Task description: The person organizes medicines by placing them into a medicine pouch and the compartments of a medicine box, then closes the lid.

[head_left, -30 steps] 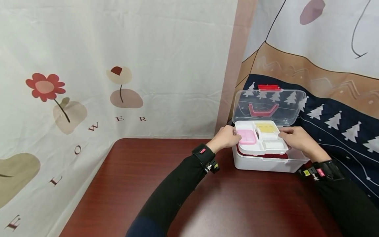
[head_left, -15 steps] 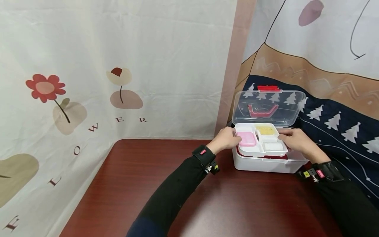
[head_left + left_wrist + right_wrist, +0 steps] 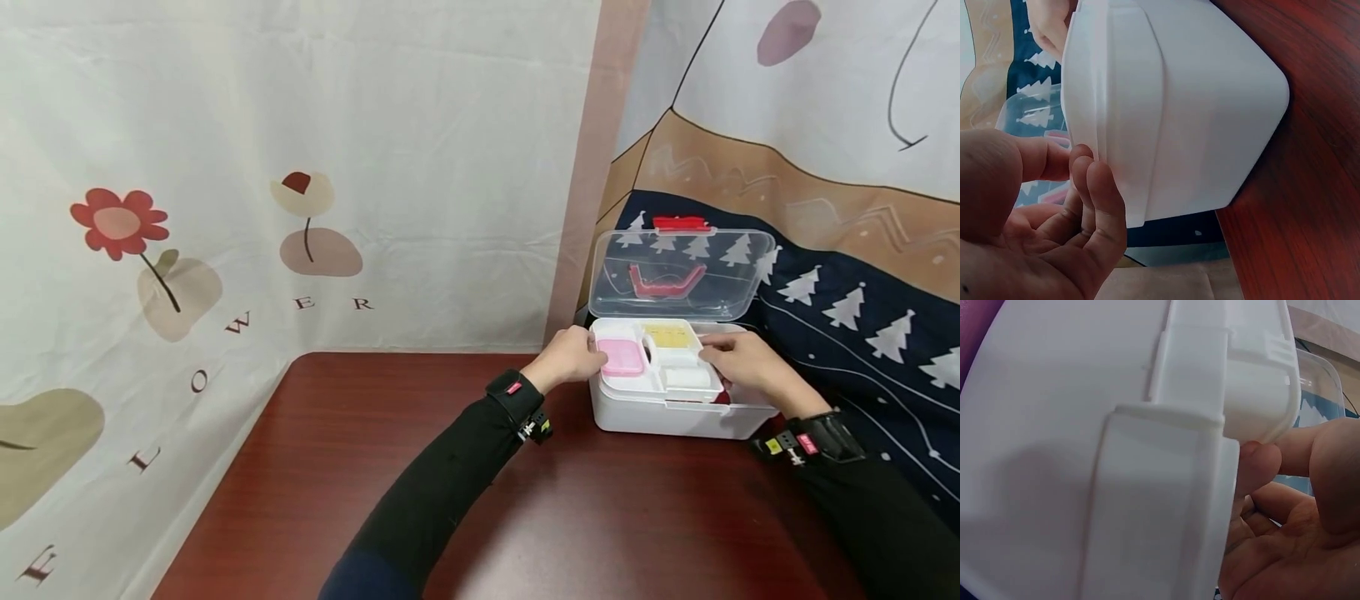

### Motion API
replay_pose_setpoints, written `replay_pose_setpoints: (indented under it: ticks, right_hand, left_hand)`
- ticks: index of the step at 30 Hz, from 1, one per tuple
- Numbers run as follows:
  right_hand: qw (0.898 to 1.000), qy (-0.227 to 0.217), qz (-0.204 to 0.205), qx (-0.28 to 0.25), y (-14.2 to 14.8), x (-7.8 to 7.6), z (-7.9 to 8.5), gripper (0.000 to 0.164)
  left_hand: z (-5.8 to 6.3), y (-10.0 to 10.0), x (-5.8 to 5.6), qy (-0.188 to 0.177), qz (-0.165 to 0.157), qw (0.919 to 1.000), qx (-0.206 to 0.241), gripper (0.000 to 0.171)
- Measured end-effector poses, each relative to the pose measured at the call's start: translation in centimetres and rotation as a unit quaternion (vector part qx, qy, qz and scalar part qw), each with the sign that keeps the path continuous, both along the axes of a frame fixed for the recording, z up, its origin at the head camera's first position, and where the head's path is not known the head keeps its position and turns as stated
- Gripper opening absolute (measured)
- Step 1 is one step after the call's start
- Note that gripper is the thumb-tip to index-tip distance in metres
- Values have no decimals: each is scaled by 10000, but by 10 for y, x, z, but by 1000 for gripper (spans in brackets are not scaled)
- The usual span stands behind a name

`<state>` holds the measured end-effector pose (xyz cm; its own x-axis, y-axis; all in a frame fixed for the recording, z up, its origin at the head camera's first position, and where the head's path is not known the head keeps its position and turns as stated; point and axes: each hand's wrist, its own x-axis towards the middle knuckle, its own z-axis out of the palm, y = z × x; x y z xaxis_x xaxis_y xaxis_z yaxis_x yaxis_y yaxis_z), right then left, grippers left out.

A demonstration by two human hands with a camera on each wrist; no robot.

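Note:
A white compartment tray (image 3: 628, 328) with a pink lid (image 3: 621, 357) and a yellow section (image 3: 670, 336) sits in the left part of a white storage box (image 3: 675, 418). My left hand (image 3: 567, 357) pinches the tray's left edge. In the left wrist view its fingertips (image 3: 1102, 182) lie against the box rim. On the right, my right hand (image 3: 742, 360) pinches the tray's other edge; the right wrist view shows its thumb and a finger at the tray corner (image 3: 1260, 403). Something dark red shows beneath the tray's right side.
The box's clear lid (image 3: 723, 292) stands raised behind it, with a pink handle (image 3: 667, 286) and a red latch (image 3: 681, 223). A reddish-brown table (image 3: 420, 433) carries the box near its far right corner. Printed curtains (image 3: 450, 167) hang behind.
The tray has come down and slightly left into the box, covering most of the dark red strip at the front. Both hands moved with it, still holding its edges.

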<state>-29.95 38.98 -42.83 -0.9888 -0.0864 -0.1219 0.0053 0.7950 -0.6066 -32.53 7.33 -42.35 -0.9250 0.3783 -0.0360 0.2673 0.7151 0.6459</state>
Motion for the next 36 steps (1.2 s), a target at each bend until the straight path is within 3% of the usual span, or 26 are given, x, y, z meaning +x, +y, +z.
replay_pose_setpoints:
  ticks: [8, 18, 28, 32, 36]
  right_hand:
    - [9996, -104, 101, 232, 3, 0, -7, 60]
    - [9993, -232, 286, 0, -1, 2, -6, 62]
    - [9988, -357, 346, -33, -2, 3, -4, 62]
    - [9984, -287, 447, 179, 6, 3, 1, 62]
    - [9990, 205, 318, 231, 30, 1, 12, 55]
  left_hand:
    - [-3, 0, 1, -27, -29, 10000, -84, 26]
    - [-6, -2, 2, -206, -69, 9998, -22, 19]
    - [-6, -4, 2, -339, 18, 9990, 308, 14]
    - [-7, -6, 3, -306, 39, 9994, 146, 34]
    - [-7, -11, 2, -126, 111, 9998, -79, 56]
